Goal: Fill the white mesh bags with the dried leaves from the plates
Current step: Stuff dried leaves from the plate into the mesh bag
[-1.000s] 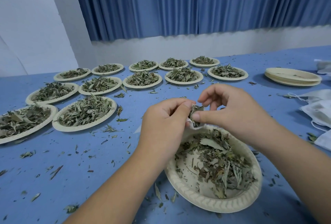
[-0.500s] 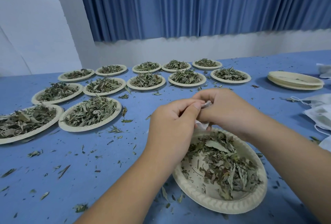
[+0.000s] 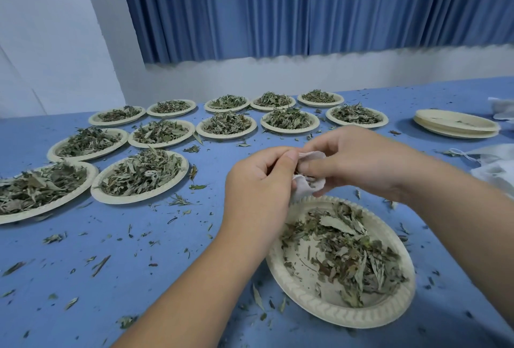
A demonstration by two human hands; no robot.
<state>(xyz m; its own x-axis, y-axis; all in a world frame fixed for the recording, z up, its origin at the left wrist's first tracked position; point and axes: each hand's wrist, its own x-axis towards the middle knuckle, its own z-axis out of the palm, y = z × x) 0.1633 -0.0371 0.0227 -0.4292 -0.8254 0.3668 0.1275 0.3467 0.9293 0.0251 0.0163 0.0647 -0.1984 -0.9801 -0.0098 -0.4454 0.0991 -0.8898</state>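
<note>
The pinch of leaves my right hand (image 3: pixel 358 161) carried a second ago no longer shows, so I judge it is inside the small white mesh bag (image 3: pixel 304 189). Both that hand and my left hand (image 3: pixel 258 180) now pinch the bag above the far rim of the round pale paper plate (image 3: pixel 319 306). Dried grey-green leaves (image 3: pixel 347 250) remain there, so filling continues.

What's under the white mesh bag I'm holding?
The far rim of the paper plate of dried leaves. The left hand and right hand hide most of the white mesh bag.
</note>
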